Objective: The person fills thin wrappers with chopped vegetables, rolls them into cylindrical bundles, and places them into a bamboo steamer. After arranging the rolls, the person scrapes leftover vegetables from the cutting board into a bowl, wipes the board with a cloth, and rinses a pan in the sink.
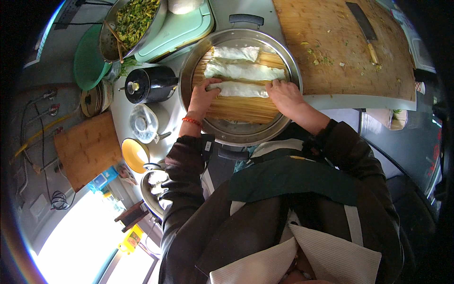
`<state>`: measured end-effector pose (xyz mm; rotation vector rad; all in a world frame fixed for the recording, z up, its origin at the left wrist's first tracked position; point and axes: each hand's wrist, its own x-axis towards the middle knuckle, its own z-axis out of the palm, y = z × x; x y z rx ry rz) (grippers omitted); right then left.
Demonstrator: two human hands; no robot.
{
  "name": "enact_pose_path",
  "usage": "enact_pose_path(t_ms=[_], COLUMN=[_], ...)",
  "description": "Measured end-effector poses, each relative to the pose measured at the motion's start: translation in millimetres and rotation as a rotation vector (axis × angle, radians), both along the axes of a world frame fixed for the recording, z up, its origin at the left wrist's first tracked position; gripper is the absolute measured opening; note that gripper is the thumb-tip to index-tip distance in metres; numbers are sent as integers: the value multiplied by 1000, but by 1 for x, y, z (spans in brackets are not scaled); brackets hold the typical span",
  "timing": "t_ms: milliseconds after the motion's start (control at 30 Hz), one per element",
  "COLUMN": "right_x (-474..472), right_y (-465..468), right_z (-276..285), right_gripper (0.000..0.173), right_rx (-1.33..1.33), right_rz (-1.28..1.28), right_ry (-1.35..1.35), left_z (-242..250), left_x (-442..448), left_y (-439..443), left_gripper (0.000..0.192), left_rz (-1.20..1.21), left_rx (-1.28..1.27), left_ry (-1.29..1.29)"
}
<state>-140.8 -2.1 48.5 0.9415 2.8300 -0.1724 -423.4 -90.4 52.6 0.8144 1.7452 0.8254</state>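
Observation:
A round metal steamer [244, 139] with black handles sits in front of me, with a mat of thin bamboo sticks [241, 109] inside. Three white dough rolls lie side by side on the mat: a short far roll [237, 53], a longer middle roll [244, 71] and a near roll [243, 89]. My left hand [203, 96], with a red bead bracelet at the wrist, grips the left end of the near roll. At that roll's right end rests my right hand [286, 96], its fingers curled on the dough; whether they grip it is unclear.
Right of the steamer lies a large wooden board [326, 71] with a cleaver [362, 25] and vegetable scraps. On the left stand a metal bowl of chopped filling [136, 21] with chopsticks, a black pot [149, 84], a clear-lidded jug [143, 120] and a yellow bowl [134, 155].

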Motion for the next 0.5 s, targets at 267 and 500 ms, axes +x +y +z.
enact_pose_path(t_ms=[267, 500], right_x=[-4, -77], right_y=[45, 116], right_z=[27, 30], right_gripper=[24, 38], right_rx=[-643, -1429], right_rz=[-25, -58], right_ry=[573, 522], left_z=[29, 48], left_x=[17, 94], left_y=[-32, -65], left_gripper=[29, 27], left_rz=[98, 671], left_rx=[53, 134], left_ry=[-84, -533])
